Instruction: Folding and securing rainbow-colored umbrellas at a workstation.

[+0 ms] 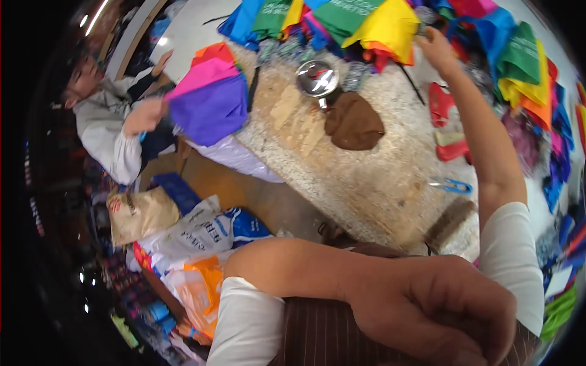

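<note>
My right hand [436,50] reaches to the far side of the table, its fingers closed at the right edge of a yellow cloth piece [384,29]. That piece lies in a row of folded rainbow cloth bundles, beside a green one [348,18] with white print. A thin black strip [412,85] sticks out below it. My left hand [433,305] is curled in front of my body, close up, over a brown striped apron [314,329]. What its fingers hold, if anything, is hidden.
On the stone-topped table [378,189] are a round shiny metal lid-like object [317,78], a brown cloth lump [354,122], red pieces [441,104] and blue-handled snips [452,185]. Another person [110,131] at left holds rainbow cloth [210,110]. Plastic bags [195,235] are piled at lower left.
</note>
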`<state>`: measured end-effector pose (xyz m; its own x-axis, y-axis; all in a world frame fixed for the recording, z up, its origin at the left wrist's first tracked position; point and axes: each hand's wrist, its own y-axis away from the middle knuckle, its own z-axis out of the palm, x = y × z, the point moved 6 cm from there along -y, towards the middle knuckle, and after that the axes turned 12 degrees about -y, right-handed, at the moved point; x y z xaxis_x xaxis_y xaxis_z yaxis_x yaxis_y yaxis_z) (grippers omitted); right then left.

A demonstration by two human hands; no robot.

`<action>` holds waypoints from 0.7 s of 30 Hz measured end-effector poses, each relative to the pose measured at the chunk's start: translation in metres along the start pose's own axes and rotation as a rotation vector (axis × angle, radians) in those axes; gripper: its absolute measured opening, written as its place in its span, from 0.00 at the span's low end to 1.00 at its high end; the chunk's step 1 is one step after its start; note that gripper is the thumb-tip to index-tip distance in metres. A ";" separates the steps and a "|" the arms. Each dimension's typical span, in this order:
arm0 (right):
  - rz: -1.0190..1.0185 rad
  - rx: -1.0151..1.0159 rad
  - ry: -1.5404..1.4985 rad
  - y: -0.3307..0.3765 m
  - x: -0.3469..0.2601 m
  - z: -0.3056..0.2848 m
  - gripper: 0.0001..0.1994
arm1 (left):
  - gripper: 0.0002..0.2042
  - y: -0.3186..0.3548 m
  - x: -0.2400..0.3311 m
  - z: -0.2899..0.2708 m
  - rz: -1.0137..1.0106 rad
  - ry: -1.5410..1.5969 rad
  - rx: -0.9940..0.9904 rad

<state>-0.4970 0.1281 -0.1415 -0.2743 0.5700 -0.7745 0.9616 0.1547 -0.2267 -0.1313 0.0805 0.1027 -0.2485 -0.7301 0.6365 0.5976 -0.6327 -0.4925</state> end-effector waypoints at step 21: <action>0.299 -0.414 -0.513 0.146 -0.091 -0.079 0.21 | 0.17 0.362 0.254 -0.259 -0.757 -2.323 1.692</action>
<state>-0.3305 0.1620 -0.0575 0.1287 0.2005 -0.9712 0.8929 0.4026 0.2014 -0.1755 -0.4007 -0.0678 -0.5877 0.7958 0.1459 0.7195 0.5965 -0.3556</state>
